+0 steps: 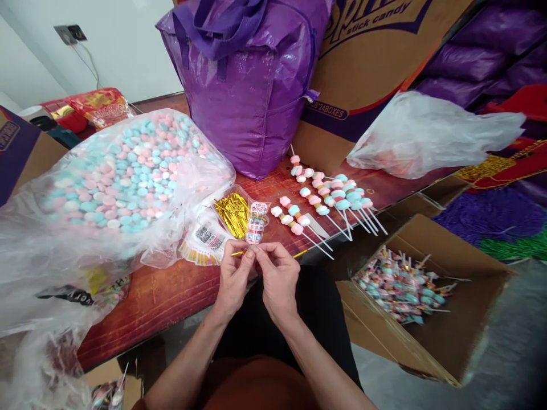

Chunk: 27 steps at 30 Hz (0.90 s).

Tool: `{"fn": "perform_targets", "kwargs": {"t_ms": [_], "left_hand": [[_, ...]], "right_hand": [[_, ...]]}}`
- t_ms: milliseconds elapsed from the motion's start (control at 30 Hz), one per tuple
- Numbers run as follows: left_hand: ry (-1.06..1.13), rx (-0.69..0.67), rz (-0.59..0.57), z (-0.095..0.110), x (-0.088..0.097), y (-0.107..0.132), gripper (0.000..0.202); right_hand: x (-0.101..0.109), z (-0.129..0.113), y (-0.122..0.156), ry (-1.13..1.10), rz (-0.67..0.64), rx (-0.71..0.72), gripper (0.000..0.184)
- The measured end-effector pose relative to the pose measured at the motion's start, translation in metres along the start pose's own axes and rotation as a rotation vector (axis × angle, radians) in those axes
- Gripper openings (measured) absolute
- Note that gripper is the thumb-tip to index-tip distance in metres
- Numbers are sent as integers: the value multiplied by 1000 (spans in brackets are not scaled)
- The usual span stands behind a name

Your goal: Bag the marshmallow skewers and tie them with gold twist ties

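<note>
A marshmallow skewer in a clear printed wrapper (256, 223) stands up from between my fingertips. My left hand (236, 272) pinches the gathered lower end of this wrapper, with a gold twist tie (237, 253) sticking out to its left. On the other side my right hand (280, 276) is closed at the same spot, thumb and fingers against the left ones. Just beyond the hands lies a clear tray of gold twist ties (233, 213). A fan of printed wrappers (207, 242) is on the left. Bare marshmallow skewers (316, 199) lie to the right.
A big clear bag of pink, blue and white marshmallows (123, 171) covers the table's left. Behind stand a purple bag (239, 97) and a large carton (342, 97). A crumpled plastic bag (427, 134) lies right. Below, an open box (470, 319) holds wrapped skewers.
</note>
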<state>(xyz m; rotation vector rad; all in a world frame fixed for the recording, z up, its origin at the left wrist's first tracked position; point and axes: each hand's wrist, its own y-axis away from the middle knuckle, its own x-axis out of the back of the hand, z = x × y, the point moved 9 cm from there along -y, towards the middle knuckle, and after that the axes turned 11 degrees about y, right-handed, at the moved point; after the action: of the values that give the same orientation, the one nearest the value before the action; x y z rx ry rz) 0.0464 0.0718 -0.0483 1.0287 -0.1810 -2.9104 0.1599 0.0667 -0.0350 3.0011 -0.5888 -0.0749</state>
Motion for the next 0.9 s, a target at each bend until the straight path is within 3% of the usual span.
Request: {"fn": "perform_targets", "kwargs": {"t_ms": [300,633,733,833,900], "left_hand": [[94,-6,138,2,2,-11,29],[144,74,71,0,-3,-9,32],[283,252,-6,-5,-10,-7,31],[427,619,-105,-19,-20,7,25],[486,793,-140,-22,-24,17,22]], "right_hand": [[2,6,2,42,-56,-2,15],[2,3,-2,-48,-108,-18,15],[-4,3,-2,-167,-236,-129,18],[-8,-4,0,-236,-422,-204,21],[-7,-12,0,-181,-526,-164,20]]}}
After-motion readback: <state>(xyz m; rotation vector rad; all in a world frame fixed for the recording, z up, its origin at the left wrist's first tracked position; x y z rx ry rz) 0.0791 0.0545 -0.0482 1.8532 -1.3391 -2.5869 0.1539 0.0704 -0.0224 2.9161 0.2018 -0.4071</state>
